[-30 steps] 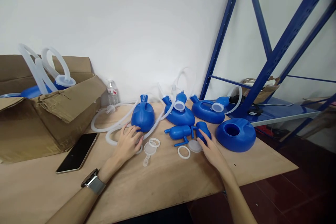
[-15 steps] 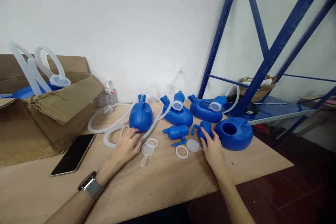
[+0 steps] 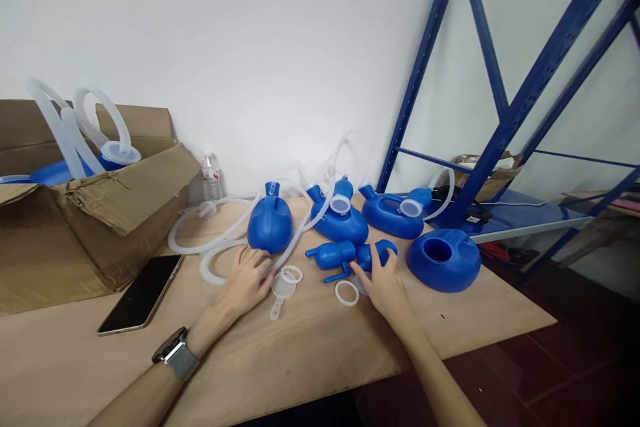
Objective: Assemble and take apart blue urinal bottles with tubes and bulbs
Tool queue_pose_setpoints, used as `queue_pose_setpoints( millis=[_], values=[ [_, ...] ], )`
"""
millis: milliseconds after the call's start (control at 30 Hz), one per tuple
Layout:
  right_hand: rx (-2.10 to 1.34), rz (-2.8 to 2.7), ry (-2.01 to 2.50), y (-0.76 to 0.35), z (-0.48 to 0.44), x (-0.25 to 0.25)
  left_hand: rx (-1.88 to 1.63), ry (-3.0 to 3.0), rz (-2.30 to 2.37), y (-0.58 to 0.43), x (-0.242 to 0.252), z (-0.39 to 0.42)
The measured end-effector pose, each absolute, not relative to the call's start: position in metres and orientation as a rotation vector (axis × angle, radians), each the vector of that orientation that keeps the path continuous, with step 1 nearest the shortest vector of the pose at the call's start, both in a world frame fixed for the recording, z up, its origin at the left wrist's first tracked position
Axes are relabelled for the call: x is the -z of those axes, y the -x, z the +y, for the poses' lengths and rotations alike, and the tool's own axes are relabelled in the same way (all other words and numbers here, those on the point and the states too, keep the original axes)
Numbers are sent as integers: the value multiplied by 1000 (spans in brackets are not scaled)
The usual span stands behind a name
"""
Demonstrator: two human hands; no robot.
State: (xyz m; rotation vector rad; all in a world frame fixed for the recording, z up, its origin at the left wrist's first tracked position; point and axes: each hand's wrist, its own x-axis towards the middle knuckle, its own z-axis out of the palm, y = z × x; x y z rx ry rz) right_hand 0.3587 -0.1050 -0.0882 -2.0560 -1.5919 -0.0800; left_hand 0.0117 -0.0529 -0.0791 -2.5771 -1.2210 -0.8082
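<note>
Seen from the head camera: a wooden counter (image 3: 310, 347) against a white wall. The left hand (image 3: 250, 278), a watch on its wrist, lies flat with its grip open, fingertips beside a blue jug (image 3: 270, 225) and a clear hose (image 3: 203, 265). The right hand (image 3: 383, 285) has its grip closed around a small blue elbow fitting (image 3: 387, 249), which sits on the counter between a blue capped tube (image 3: 333, 255) and a round blue bowl (image 3: 443, 259). A white ring (image 3: 347, 293) lies just beside that hand. A phone (image 3: 140, 293) and a cardboard box (image 3: 75, 240) sit at the left.
</note>
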Motion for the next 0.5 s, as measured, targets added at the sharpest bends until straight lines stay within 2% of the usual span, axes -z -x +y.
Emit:
queue_pose_setpoints(
  millis=[167,500],
  values=[
    [31,-1603,2072,-352,-108,83,833,2593,-1214,-12,82,-50],
    [-187,-1757,1825,-367,-128,83,744,2523,-1195,-12,82,-51]
  ],
)
